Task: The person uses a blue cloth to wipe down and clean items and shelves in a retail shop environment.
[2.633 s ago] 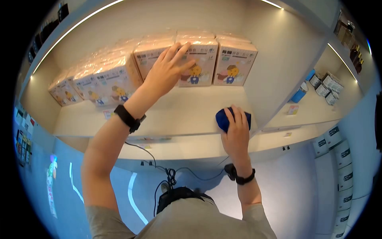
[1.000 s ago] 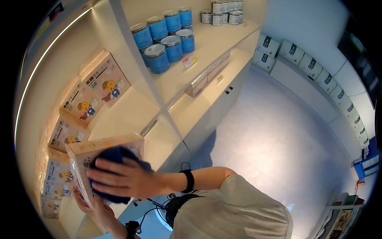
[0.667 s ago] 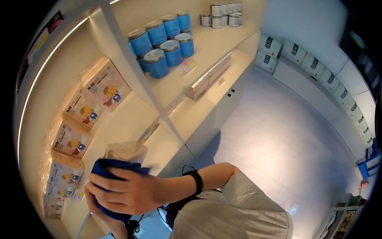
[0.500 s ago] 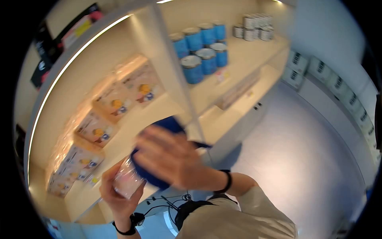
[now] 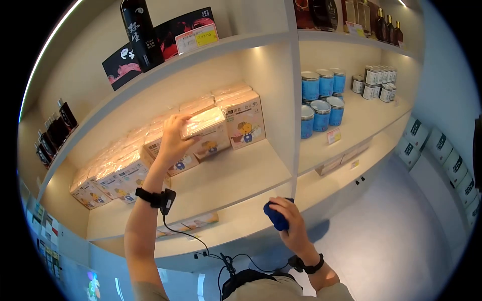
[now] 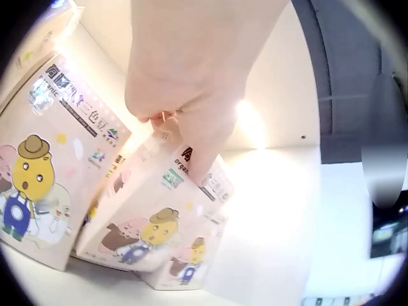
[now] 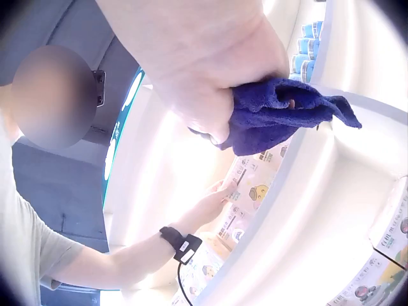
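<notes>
A blue cloth [image 5: 275, 215] is gripped in the bunched fingers of the right hand [image 5: 295, 227], in front of the shelving. From the wrist unit [image 5: 167, 201] on the left arm a black cable [image 5: 188, 234] is hung; it could be snagged on the shelf edge if the reach were widened.

Farther in, a wrapped box [image 5: 213, 140] is pinched by the left hand [image 5: 175, 143], the thumb laid on the printed front and the fingers over the top. It is leaned among the neighbouring boxes [image 5: 246, 123] above the shelf [image 5: 236, 173]; whether its base is touching cannot be told. Since only its upper part is held, in slick film, it could be let slip or swung against the row, and the film could be creased or torn by too hard a pinch. On the fronts "Organic" and "三色豆" can be read, beside a cartoon figure in a cap.

On the shelf above, what seems to be "弥生" is lettered in white on a black bottle [image 5: 143, 37]; the digits on its yellow price tag [image 5: 197, 40] cannot be read reliably. Beyond, the print on the blue cans [image 5: 310, 86], small tins [image 5: 370, 91] and white cartons [image 5: 454, 163] is too small.
</notes>
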Demonstrator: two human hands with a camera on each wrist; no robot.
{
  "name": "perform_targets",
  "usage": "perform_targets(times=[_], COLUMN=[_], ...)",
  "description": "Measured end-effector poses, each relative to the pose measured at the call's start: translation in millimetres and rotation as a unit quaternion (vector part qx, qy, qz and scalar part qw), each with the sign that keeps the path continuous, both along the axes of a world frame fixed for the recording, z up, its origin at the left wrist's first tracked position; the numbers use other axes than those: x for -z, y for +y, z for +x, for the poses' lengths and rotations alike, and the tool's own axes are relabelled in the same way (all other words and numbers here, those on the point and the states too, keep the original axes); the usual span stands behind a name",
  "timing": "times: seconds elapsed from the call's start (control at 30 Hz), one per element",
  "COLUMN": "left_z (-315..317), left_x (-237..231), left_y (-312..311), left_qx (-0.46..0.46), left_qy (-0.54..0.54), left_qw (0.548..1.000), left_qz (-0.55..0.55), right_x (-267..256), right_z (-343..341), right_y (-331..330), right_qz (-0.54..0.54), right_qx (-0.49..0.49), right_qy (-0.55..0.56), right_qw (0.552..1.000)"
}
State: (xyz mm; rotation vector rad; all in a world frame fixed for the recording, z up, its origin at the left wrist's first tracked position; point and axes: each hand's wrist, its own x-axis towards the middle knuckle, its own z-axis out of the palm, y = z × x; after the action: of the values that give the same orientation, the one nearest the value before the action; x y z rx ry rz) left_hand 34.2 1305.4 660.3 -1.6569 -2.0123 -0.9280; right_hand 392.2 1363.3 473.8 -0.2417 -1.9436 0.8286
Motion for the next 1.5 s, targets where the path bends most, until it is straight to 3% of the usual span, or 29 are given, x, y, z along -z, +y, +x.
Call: perform_targets(times=[0.03, 0.17, 0.23, 0.47, 0.63, 0.73, 0.83, 0.87, 0.93, 1.0, 1.13, 1.3, 1.37, 1.4, 1.47, 1.5], left_z=[-6.1, -14.5, -12.3, -14.9, 18.7, 50.0, 101.2, 122.1, 156.4, 184.0, 222.1, 256.8, 266.3, 274.3, 299.9, 311.4], left_x=[2.6, 16.8, 19.2, 28.3, 13.3, 3.8, 5.6, 8.5, 18.3, 49.5, 115.5, 188.7, 220.9, 238.1, 255.4, 261.5], left_y=[4.7, 19.0, 23.6, 23.9, 11.9, -6.4, -36.2, -48.3, -74.6, -98.4, -129.8, -174.9, -200.5, -216.5, -239.1, -248.3], left_qx=[-0.056, -0.057, -0.085, -0.087, -0.110, -0.071, -0.028, -0.025, -0.008, 0.046, 0.161, 0.091, 0.054, 0.053, 0.038, 0.053], left_qy=[0.128, 0.126, 0.214, 0.201, 0.179, 0.161, 0.057, 0.019, 0.053, -0.088, -0.217, -0.351, -0.416, -0.415, -0.453, -0.453], left_qw=[0.990, 0.990, 0.973, 0.976, 0.978, 0.984, 0.997, 0.998, 0.998, 0.995, 0.954, 0.925, 0.901, 0.902, 0.888, 0.888], left_qz=[-0.035, -0.002, 0.008, -0.008, 0.020, 0.033, 0.049, 0.049, 0.014, -0.014, -0.131, -0.116, -0.107, -0.105, -0.076, -0.068], right_x=[5.3, 22.8, 35.0, 73.0, 115.6, 137.4, 151.9, 153.0, 152.9, 155.4, 137.2, 124.3, 109.3, 104.6, 94.2, 81.9], right_z=[3.4, 17.3, 24.0, 44.3, 62.8, 69.1, 70.2, 69.9, 69.6, 70.9, 67.5, 71.6, 76.0, 78.4, 83.5, 88.1], right_y=[-0.6, 0.6, 1.9, -1.8, -7.0, -8.2, -14.6, -16.9, -20.2, -22.3, -36.0, -61.7, -75.9, -85.5, -109.8, -122.7], right_qz=[-0.002, -0.022, -0.030, -0.086, -0.160, -0.178, -0.335, -0.340, -0.390, -0.373, -0.351, -0.332, -0.399, -0.397, -0.423, -0.400], right_qx=[0.002, 0.021, 0.028, 0.054, 0.059, 0.072, 0.051, 0.060, 0.073, 0.058, 0.000, -0.079, -0.225, -0.226, -0.404, -0.434], right_qy=[-0.006, -0.033, -0.036, -0.063, -0.084, -0.094, -0.104, -0.106, -0.169, -0.159, -0.151, -0.197, -0.261, -0.261, -0.217, -0.226], right_qw=[1.000, 0.999, 0.998, 0.993, 0.982, 0.977, 0.935, 0.932, 0.902, 0.912, 0.924, 0.919, 0.850, 0.850, 0.781, 0.775])
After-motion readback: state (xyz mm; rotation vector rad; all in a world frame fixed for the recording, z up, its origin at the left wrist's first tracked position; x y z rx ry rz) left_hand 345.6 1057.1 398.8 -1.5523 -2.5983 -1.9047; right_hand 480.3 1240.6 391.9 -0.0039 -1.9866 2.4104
